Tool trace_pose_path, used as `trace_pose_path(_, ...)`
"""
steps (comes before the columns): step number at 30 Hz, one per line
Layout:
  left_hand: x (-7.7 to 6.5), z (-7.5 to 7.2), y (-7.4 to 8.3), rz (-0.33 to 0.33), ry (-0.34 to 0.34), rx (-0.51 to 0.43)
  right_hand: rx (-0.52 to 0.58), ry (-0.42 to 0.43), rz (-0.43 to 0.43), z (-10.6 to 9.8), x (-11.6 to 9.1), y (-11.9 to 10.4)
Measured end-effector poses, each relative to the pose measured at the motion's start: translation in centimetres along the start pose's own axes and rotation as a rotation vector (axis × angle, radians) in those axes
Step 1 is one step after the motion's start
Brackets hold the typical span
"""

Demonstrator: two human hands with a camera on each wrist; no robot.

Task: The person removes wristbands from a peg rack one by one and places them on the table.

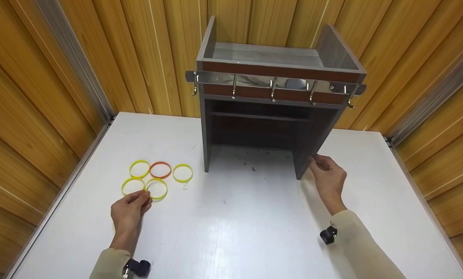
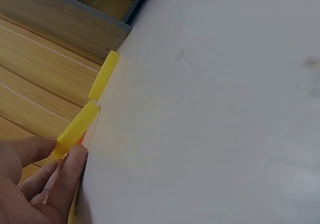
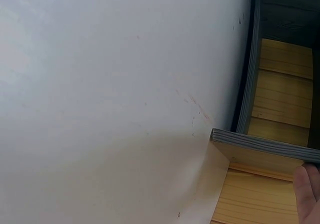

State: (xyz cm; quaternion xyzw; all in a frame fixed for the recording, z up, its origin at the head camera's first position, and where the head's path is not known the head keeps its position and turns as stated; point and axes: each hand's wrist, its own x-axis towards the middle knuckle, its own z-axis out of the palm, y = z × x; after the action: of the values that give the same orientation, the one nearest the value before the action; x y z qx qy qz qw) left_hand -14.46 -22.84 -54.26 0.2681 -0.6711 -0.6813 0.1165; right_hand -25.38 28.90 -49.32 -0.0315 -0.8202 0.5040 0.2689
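My left hand (image 1: 129, 215) pinches the near edge of a yellow ring band (image 1: 165, 190) with thumb and fingertips. In the left wrist view, that band (image 2: 77, 126) shows edge-on at the fingertips. Another yellow band (image 1: 122, 186) lies just left of it. Behind them, an orange band (image 1: 170, 170) sits between two more yellow bands (image 1: 130, 168), (image 1: 192, 173). My right hand (image 1: 328, 178) holds the front edge of the right side panel of a grey wooden shelf unit (image 1: 320, 133), low down. In the right wrist view, only some fingers (image 3: 306, 191) show, against the panel's outer face.
A metal strip with several hooks (image 1: 273, 89) runs across the shelf's front, its ends jutting past both sides. The unit stands at the back of the white table (image 1: 235, 232). Wood-plank walls (image 1: 42, 97) enclose the table on the left, back and right. Small dark specks lie under the unit.
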Motion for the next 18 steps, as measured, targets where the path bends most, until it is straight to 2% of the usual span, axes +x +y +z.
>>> trace_pose_path(6,-0.4,-0.1,0.6,0.038,-0.016,0.138,0.024,-0.004,-0.003,0.0,-0.1,0.0)
trace_pose_path(10,-0.9,-0.3,0.7,0.099,-0.006,0.309,0.029,-0.015,-0.024,0.0,-0.4,0.1)
trace_pose_path(15,-1.7,-0.4,1.3,0.261,-0.017,0.476,0.0,-0.062,-0.075,-0.3,-0.7,0.3)
trace_pose_path(18,-1.7,-0.4,2.4,0.396,-0.031,0.528,-0.054,-0.095,-0.174,-0.8,-0.7,0.3)
